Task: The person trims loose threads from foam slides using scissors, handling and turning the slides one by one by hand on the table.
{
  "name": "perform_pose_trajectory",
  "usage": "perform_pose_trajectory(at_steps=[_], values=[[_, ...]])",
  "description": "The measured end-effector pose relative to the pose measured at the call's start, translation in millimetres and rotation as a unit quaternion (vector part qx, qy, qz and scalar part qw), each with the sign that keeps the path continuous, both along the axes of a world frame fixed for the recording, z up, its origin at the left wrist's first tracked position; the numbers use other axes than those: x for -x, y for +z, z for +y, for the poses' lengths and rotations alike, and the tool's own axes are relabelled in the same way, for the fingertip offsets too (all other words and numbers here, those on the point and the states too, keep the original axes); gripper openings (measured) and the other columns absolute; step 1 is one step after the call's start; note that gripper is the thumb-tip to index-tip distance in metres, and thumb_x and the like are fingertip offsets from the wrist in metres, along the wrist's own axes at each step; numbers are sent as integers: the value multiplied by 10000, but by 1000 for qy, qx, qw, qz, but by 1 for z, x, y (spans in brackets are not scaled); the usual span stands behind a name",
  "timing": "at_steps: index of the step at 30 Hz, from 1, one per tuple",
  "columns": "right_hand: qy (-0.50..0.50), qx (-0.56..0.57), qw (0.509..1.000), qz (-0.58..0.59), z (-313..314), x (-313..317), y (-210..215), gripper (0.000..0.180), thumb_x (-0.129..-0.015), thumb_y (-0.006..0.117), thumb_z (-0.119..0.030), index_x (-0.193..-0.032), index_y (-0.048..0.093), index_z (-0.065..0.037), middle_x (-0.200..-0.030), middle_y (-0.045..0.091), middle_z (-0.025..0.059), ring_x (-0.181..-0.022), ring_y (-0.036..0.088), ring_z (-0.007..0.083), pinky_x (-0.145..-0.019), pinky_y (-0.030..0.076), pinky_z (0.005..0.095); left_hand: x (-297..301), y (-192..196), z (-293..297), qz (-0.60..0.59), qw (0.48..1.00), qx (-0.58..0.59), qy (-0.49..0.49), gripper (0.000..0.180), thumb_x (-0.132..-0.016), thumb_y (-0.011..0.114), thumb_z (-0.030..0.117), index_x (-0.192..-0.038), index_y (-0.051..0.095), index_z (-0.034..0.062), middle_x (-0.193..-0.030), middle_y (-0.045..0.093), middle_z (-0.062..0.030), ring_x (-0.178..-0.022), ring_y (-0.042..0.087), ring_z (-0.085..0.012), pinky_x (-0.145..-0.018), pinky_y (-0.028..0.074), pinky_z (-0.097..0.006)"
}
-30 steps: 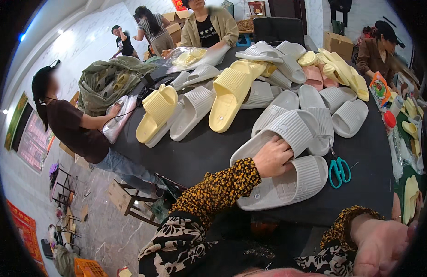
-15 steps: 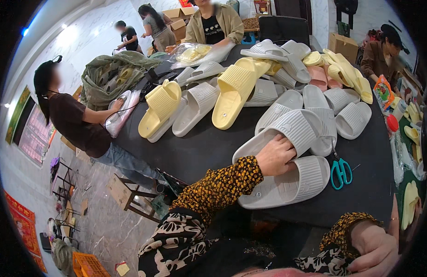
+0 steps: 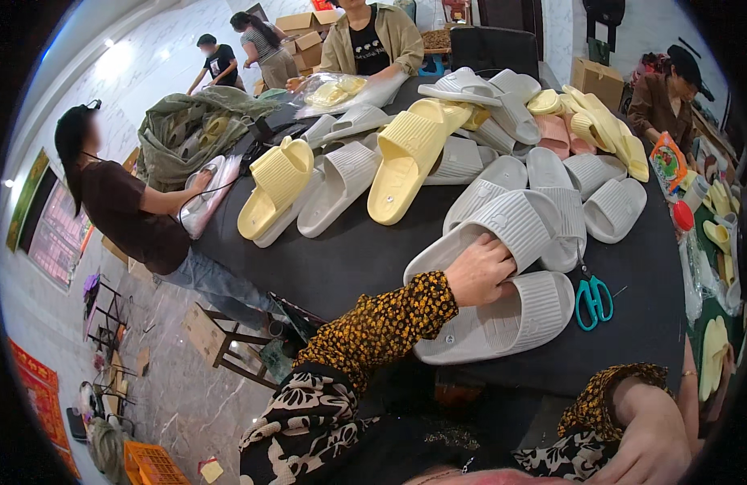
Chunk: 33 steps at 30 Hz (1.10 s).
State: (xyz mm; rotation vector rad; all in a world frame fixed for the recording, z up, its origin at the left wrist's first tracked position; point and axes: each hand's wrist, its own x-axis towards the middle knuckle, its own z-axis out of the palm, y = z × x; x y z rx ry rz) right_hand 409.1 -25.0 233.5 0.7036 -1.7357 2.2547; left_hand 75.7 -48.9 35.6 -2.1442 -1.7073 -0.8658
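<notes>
Two large grey slippers lie side by side at the near edge of the table. My left hand (image 3: 480, 271) is closed at the side of the upper grey slipper (image 3: 515, 225), its fingers curled at the edge of the ribbed strap. Just below it, the lower grey slipper (image 3: 543, 311) sits against my wrist. Teal-handled scissors (image 3: 593, 303) rest to their right. At the lower right, near my body and off the table, is my right hand (image 3: 652, 440); its fingers run toward the lower rim and are partly hidden.
More grey slippers (image 3: 616, 210) and yellow slippers (image 3: 407, 166) cover the table (image 3: 333, 275), with pink ones (image 3: 553, 133) among them. A co-worker (image 3: 127, 190) handles a bagged pair at the left; others stand behind. A wooden stool (image 3: 212, 331) is by the table's left side.
My right hand has shifted slightly down, its fingers lowering toward the bottom rim. My left hand stays at the upper grey slipper. The view has moved a little.
</notes>
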Motion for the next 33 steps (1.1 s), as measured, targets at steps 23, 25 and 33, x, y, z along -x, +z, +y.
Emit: perform_pose_trajectory(at_steps=[23, 25, 33], values=[[110, -208, 934, 268, 29, 70, 8, 140, -853, 427, 16, -801, 526, -68, -661, 493, 84, -507, 450, 228, -465, 402, 344, -1, 3, 2, 8, 1000, -9, -11, 309, -609, 738, 220, -816, 632, 18, -917, 572, -134, -933, 558, -288, -864, 405, -392], [128, -201, 935, 263, 28, 71, 8, 155, -859, 414, 21, -796, 524, -68, -657, 492, 87, -502, 446, 224, -458, 401, 341, -2, 2, 2, 7, 1000, -23, -14, 306, -609, 739, 221, -813, 632, 20, -915, 572, -131, -930, 558, -286, -858, 405, -392], [112, -179, 921, 327, 24, 73, -2, 191, -898, 414, -10, -1025, 536, -84, -663, 514, 90, -500, 447, 213, -469, 401, 329, -8, 5, -3, -19, 999, 30, -18, 339, -582, 733, 181, -870, 650, 21, -941, 590, -137, -979, 554, -317, -913, 412, -418]])
